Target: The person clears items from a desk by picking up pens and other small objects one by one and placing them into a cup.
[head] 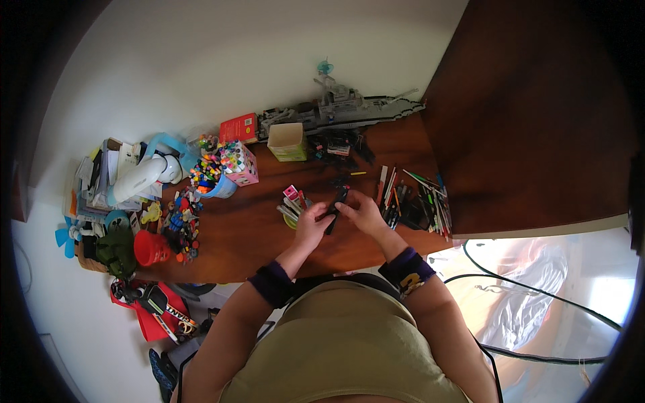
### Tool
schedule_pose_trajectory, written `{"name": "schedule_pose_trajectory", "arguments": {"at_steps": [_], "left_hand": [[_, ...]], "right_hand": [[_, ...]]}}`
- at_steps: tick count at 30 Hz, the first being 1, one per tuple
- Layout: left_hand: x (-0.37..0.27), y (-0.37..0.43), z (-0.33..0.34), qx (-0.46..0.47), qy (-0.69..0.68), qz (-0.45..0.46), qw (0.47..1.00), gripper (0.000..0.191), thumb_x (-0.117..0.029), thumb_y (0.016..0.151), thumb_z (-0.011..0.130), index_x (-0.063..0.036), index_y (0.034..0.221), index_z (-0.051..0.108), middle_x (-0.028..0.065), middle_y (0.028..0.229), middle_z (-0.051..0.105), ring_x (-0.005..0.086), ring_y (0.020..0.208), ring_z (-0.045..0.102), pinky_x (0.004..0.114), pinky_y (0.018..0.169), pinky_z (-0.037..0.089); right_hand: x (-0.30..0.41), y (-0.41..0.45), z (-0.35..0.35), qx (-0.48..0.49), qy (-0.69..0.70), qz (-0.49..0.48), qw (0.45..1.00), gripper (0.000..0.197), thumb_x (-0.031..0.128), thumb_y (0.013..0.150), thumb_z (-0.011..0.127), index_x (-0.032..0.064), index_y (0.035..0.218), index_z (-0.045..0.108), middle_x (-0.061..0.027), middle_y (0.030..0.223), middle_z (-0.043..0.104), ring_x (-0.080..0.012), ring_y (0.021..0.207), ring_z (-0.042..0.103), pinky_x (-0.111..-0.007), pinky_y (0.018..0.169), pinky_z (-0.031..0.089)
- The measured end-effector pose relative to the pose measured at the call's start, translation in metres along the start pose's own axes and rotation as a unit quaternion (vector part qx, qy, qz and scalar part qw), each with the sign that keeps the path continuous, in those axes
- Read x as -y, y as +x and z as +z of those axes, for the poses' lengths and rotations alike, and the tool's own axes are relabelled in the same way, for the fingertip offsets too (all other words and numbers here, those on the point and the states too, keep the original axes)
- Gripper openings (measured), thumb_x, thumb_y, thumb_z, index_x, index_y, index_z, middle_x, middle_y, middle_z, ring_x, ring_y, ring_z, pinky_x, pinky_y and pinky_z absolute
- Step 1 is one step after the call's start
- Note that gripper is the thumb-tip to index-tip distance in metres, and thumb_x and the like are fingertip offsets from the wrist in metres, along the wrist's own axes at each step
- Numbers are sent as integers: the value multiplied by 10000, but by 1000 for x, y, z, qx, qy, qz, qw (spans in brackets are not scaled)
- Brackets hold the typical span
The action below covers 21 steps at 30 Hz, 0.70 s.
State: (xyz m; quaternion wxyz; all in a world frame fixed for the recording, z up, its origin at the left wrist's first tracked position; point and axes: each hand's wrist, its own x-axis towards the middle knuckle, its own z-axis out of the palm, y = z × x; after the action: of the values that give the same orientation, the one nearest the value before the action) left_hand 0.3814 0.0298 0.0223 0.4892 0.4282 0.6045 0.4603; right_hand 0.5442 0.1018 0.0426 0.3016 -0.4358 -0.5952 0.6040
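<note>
A slim black object (pixel 333 216), too small to identify, is held at a slant above the desk between my two hands. My left hand (pixel 311 225) grips it from the left with thumb and fingers. From the right, the thumb and fingers of my right hand (pixel 367 214) pinch its upper part. Partly behind my left hand is a small yellow-green container (pixel 290 222) with white pens (pixel 291 207) and a pink-labelled item (pixel 291 192). Right of my right hand lie several pens and pencils (pixel 391 199), with another bundle (pixel 436 204) further right.
At the back are an open green box (pixel 288 143), dark small parts (pixel 347 143) and a grey toy-brick warship (pixel 347 108). Leftward stand a pink marker box (pixel 245 165), a blue pen bucket (pixel 221 188), a desk lamp (pixel 138 177) and a red cup (pixel 151 248).
</note>
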Motion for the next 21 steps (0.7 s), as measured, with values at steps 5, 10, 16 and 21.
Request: {"name": "schedule_pose_trajectory", "arguments": {"at_steps": [5,10,16,21], "left_hand": [[-28,-11,-30,-11,-72,44,996,293,50,867,601,24,1156,560,67,1054,646,113,966,607,244,844,482],[-21,-16,-62,-35,-47,94,994,293,60,854,602,20,1143,572,69,1027,660,127,969,631,265,833,493],[-8,-26,-80,-60,0,68,996,310,60,838,618,1,1139,575,86,1055,647,146,965,637,274,835,512],[4,-33,-88,-99,11,105,990,292,53,852,611,-7,1135,574,81,1066,628,152,945,633,266,826,515]], "right_hand": [[25,20,18,52,14,-121,991,290,161,820,744,-16,1018,628,-42,876,628,-88,734,575,-239,651,484],[43,30,46,103,-12,-186,977,292,97,791,760,-26,1027,640,-52,939,614,-125,812,618,-273,751,519],[34,27,72,62,-127,-239,961,334,147,713,800,9,985,664,-112,871,631,-254,767,637,-327,673,520],[21,25,83,74,-153,-220,960,322,156,708,790,20,970,663,-126,887,645,-288,770,637,-354,682,521]]}}
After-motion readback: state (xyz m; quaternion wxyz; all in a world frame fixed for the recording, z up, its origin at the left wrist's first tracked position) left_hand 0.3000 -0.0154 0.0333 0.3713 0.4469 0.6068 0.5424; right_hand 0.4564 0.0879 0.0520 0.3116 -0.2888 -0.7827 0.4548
